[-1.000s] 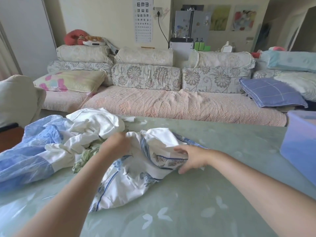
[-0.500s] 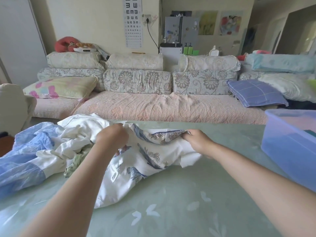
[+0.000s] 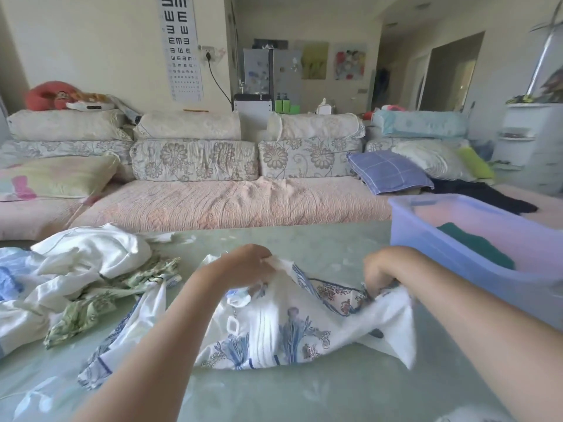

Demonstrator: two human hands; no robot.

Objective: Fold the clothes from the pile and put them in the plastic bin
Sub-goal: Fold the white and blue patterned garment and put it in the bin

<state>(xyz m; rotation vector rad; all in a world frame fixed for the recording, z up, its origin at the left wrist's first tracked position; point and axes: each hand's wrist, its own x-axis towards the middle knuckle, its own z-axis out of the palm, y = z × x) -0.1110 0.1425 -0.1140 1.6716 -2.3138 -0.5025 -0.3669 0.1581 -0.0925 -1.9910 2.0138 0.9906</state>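
Our left hand [image 3: 243,266] pinched a bunched fold of the white blue-flowered garment [image 3: 289,333] and our right hand [image 3: 382,271] curled tight round its patterned edge. The cloth sagged between them onto the green table [image 3: 304,394], midway between the clothes pile [image 3: 85,269] and the plastic bin [image 3: 457,257]. We judged the garment's left tail the main risk: it lay against the pile's green-printed cloth [image 3: 91,309], so a lift could drag that along. The bunching could also set a crooked fold. Our right forearm sat just beside the bin's wall, so a wide sweep might shove it. Bare tabletop lay open nearer us and beyond the garment toward the far edge by the sofa [image 3: 228,205]
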